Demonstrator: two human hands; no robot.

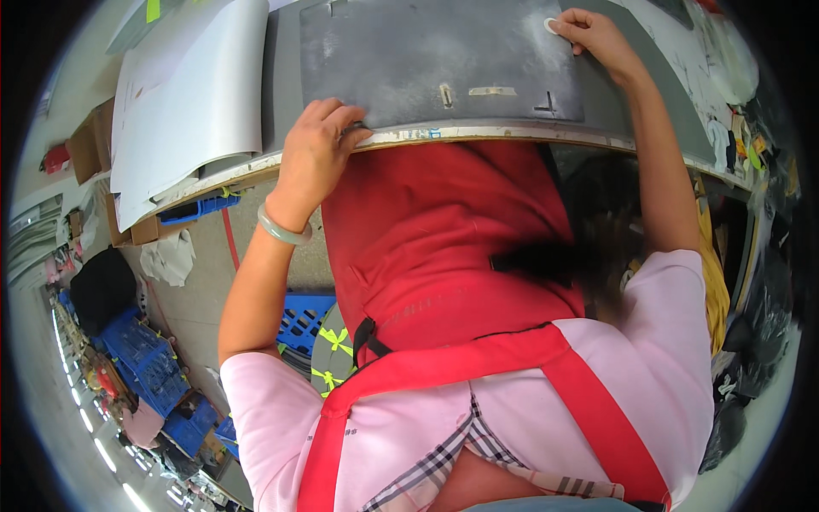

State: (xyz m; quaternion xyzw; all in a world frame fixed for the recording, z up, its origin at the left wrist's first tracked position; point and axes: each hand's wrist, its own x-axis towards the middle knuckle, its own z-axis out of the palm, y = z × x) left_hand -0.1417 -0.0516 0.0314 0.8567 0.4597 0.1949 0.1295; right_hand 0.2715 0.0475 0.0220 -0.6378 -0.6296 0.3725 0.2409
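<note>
A dark grey sheet (426,64), smudged with pale powdery marks, lies on the grey worktop (280,77) in front of me. At the sheet's near left corner, my left hand (322,141) rests by the table edge with fingers and thumb bent together. What sits between them is dark and hard to make out. My right hand (593,38) is at the sheet's far right side, pinching a small white disc (552,26) between thumb and fingers. Narrow slots with tape strips (492,90) show near the sheet's front edge.
A large white sheet (192,85) curls over the worktop's left part. Clear plastic (725,60) and small items lie at the right end. Below left are blue crates (145,358) and a cardboard box (92,141). My red apron (452,222) hangs against the table edge.
</note>
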